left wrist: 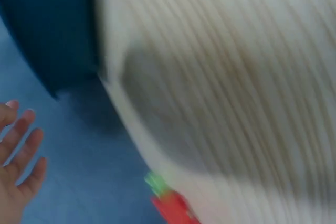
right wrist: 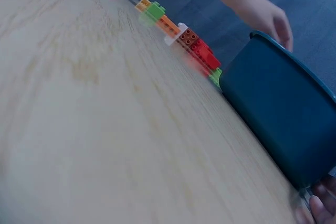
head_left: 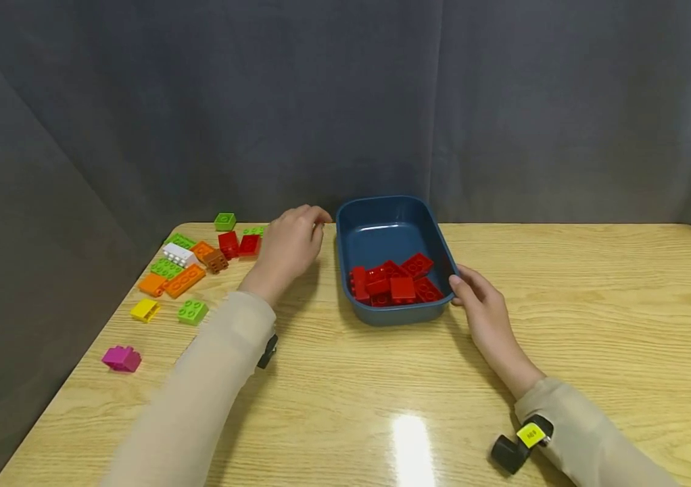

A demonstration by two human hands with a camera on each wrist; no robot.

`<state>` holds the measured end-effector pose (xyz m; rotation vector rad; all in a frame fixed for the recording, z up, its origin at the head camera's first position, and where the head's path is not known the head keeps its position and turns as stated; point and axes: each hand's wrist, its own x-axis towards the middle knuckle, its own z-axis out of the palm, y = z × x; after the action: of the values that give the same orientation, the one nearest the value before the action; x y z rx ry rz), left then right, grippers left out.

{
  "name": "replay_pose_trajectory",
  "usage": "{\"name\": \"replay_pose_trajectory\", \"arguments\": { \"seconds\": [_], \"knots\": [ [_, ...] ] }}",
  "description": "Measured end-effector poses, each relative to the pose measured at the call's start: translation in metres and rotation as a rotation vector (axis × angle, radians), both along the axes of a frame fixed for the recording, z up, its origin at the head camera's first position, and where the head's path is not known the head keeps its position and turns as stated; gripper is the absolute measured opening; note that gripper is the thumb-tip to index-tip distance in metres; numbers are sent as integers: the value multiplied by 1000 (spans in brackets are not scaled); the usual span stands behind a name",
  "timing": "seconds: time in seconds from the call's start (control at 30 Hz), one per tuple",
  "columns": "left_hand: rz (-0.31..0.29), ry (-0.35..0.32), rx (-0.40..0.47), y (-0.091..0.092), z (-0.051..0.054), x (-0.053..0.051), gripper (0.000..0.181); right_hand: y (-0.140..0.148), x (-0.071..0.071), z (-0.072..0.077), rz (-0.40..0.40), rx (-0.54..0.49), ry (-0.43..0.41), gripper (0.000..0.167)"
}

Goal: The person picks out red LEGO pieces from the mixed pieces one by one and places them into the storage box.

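A dark blue plastic bin stands on the table, with several red toy bricks heaped at its near end. My right hand holds the bin's near right corner, thumb over the rim and fingers against the outside wall. Raised just left of the bin is my left hand, which holds nothing. The left wrist view shows its spread fingers beside the bin wall. Two loose red bricks, one and another, lie left of that hand. A green brick beside them is partly hidden by it.
Several other bricks lie at the table's left: a white one, a brown one, a long orange one, a yellow one, a green one and a magenta one. A grey curtain hangs behind the table's back edge.
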<state>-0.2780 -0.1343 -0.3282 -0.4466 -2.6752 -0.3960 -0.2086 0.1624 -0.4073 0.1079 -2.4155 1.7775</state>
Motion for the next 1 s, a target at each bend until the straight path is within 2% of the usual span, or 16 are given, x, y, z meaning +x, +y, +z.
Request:
{"name": "replay_pose_trajectory", "arguments": {
  "seconds": [0.2,0.3,0.4,0.57,0.7,0.87,1.0],
  "knots": [
    [71,-79,-229,-35,-2,-17,24,-1,0,-2,1,-5,-9,54],
    [101,-109,-352,-50,-1,-22,24,-2,2,-1,2,-10,-18,54],
    [116,-146,-426,-62,2,-24,24,-2,3,0,-3,-9,-17,54],
    [146,-260,-465,-79,3,-23,35,-2,4,0,-3,-13,-9,53],
    [182,-338,-483,-91,-3,-18,44,-3,4,0,0,-16,-10,52],
    [216,-355,-479,-100,-14,-10,51,-4,3,1,10,-21,-11,51],
    [224,-379,-491,-103,-19,-6,57,-5,3,0,11,-16,-4,51]
  ]
}}
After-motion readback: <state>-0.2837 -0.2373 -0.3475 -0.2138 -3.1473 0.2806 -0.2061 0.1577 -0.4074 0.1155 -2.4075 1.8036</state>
